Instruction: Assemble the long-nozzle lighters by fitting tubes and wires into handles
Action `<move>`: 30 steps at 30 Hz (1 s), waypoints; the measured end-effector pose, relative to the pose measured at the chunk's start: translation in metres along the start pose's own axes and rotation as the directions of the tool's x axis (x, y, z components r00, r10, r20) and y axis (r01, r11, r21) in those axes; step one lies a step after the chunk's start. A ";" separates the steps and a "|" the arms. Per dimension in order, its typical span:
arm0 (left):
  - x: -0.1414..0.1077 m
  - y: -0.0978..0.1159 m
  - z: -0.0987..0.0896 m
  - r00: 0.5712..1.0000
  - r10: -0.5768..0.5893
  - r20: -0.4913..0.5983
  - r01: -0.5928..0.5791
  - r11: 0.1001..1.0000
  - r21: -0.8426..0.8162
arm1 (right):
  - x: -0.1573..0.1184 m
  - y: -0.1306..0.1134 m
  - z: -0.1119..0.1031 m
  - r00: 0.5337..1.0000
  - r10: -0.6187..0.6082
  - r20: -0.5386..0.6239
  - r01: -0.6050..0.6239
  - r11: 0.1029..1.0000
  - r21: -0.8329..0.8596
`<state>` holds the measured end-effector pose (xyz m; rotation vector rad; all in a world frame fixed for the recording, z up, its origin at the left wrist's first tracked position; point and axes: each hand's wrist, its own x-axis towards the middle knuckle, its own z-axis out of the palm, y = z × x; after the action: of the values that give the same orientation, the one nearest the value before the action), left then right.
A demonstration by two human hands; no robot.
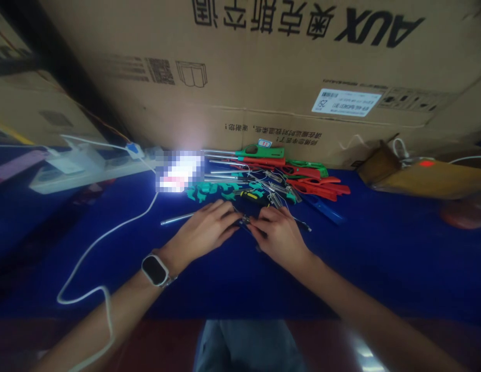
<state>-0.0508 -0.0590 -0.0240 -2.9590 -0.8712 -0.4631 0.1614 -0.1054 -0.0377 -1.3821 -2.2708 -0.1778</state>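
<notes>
Looking small and metallic, a part (245, 220) sits between both hands (210, 226) (280, 235).

Red handles (321, 191), blue table (225, 289)

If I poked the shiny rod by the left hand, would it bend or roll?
Probably stiff: the rod looks straight and metallic. It might feel slippery, since it shines. Rolling is unclear: the left hand hides one end.
</notes>
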 end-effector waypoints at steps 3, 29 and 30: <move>0.000 0.001 0.000 1.000 0.003 0.009 -0.003 1.000 0.017 | 0.000 0.000 0.000 1.000 0.003 0.006 -0.003 1.000 -0.006; 0.001 0.003 -0.002 1.000 -0.016 -0.023 0.013 0.995 -0.104 | 0.000 -0.004 -0.001 0.999 -0.031 0.029 0.033 0.997 -0.068; 0.001 0.004 -0.002 1.000 0.005 -0.006 -0.006 0.996 -0.084 | 0.000 -0.005 -0.002 0.999 -0.037 0.034 0.040 0.996 -0.083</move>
<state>-0.0485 -0.0624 -0.0216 -3.0334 -0.8636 -0.5203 0.1578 -0.1083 -0.0355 -1.3932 -2.3415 -0.2676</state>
